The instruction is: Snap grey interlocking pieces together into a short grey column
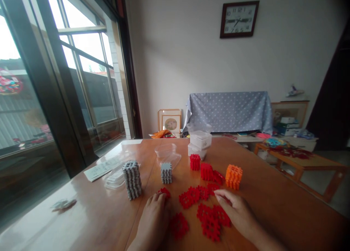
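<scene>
Several flat red lattice pieces (203, 211) lie scattered on the brown wooden table (273, 200) in front of me. My left hand (153, 216) rests palm down, fingertips touching one red piece (164, 192). My right hand (237, 211) lies over the right edge of the red pieces, fingers touching them; I cannot tell if it grips any. Behind them stand two red stacks (195, 162) (207, 171), an orange stack (233, 176), a tall grey stack (132, 179) and a short grey stack (166, 172).
Stacked clear plastic containers (200, 141) and a loose clear lid (167, 153) sit at the table's far side. Papers and flat plastic lids (109, 170) lie at the left, near a large window (54, 79). A low wooden table (300, 158) stands at the right.
</scene>
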`<state>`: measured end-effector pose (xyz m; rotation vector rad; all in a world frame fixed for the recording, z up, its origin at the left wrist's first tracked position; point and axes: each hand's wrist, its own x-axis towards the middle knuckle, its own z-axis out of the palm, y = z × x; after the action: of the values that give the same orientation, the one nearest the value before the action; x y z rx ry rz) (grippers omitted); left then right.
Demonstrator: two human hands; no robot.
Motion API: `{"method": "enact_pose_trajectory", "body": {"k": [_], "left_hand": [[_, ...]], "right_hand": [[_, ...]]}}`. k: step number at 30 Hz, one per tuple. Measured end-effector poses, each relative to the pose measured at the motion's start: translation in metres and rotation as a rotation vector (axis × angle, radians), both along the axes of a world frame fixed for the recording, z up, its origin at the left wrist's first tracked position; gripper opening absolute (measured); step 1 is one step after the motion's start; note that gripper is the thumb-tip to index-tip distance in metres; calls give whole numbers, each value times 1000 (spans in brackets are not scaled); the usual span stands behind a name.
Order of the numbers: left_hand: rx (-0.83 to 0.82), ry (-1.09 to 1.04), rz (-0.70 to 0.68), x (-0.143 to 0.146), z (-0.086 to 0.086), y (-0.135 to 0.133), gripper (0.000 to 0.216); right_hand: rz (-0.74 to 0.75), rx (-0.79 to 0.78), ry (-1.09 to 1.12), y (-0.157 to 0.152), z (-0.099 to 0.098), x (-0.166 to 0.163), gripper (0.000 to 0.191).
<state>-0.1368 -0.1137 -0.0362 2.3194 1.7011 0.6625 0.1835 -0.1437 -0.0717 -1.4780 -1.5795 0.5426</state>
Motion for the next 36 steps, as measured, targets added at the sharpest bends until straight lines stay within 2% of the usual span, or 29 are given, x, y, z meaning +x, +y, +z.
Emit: {"method": "enact_pose_trajectory", "body": {"k": [3, 6, 12, 17, 23, 31, 36], "left_hand": [[30, -47, -38, 15, 10, 9, 24], [105, -128, -66, 30, 22, 25, 27], [127, -328, -68, 67, 37, 61, 26], [169, -378, -129, 85, 29, 72, 22], [149, -365, -189, 77, 14, 72, 20], [125, -291, -203, 76, 12, 70, 22], [120, -271, -221, 78, 13, 69, 22]], "right_hand": [[-106, 47, -120, 8, 4, 7, 37], [-194, 55, -349, 17, 13, 10, 34], [-209, -100, -666, 27, 28, 0, 35], [-236, -205, -770, 35, 38, -9, 37], [-230, -271, -874, 45, 41, -10, 39], [-257, -278, -857, 48, 32, -7, 34], [-286, -282, -841, 46, 28, -9, 47]]}}
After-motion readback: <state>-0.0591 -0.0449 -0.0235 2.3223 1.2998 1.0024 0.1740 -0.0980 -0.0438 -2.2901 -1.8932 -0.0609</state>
